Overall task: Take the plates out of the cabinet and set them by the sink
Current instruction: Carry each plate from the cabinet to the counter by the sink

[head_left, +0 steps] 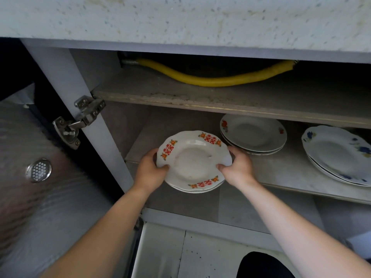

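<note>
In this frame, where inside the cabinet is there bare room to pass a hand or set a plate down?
Bare: the lower shelf front between the right hand on the held plates and the blue-flowered stack; the upper shelf in front of the yellow hose. Crowded: the narrow gap between the red-flowered stack and the blue one.

Single head view, close, facing forward-down into open lower cabinet; countertop top, floor bottom.

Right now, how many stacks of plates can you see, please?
3: the red-patterned white plate stack held in the left hand and right hand; the red-flowered white stack behind it; the blue-flowered white stack far right. More may be hidden.
</note>
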Demonstrator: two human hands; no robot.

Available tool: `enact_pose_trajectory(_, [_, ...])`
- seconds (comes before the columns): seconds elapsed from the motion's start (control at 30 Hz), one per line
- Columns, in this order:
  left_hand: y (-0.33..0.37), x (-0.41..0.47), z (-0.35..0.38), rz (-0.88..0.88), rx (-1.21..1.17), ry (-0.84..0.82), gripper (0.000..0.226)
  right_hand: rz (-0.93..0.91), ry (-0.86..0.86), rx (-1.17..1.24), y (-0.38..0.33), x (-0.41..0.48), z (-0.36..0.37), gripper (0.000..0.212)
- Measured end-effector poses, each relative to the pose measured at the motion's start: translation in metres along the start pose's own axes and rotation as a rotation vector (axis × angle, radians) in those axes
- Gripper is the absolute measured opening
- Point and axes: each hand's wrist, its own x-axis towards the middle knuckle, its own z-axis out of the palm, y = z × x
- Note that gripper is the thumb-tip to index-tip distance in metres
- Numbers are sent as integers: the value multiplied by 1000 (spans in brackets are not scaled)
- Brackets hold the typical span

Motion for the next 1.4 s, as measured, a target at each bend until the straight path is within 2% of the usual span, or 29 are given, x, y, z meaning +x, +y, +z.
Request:
enact_pose_trajectory(0.27, [7, 3, 0, -87, -14, -46, 43, 44, -41, 174, -4, -2, -3, 42])
enact_pose_trajectory(0.4, [6, 0, 0, -125, -24, -18, 46, 70, -38, 231, -7, -4, -5, 43])
enact_pose_trajectory(0.7, [-7, -35, -12, -171, -59, 89, 44, 54, -71, 223, -7, -36, -2, 43])
enact_pose_trajectory(0.93, [-9, -75, -34, -142, 26, 137, 47, 47, -132, 204, -10, -68, 4, 42])
enact_pose_trajectory(1.07, [18, -112, -54, -241, -35, 176, 49, 84, -206, 200, -38, -96, -12, 41])
enact_pose_trajectory(1.23, [96, -172, -91, -392, -82, 175, 41, 126, -304, 102, -83, -146, -57, 47])
enact_pose_trajectory(1.3, [127, -196, -104, -488, -124, 202, 43, 131, -353, 78, -106, -167, -81, 45])
enact_pose_trajectory(1.4, [170, -228, -127, -579, -47, 206, 51, 148, -415, 46, -147, -194, -121, 44])
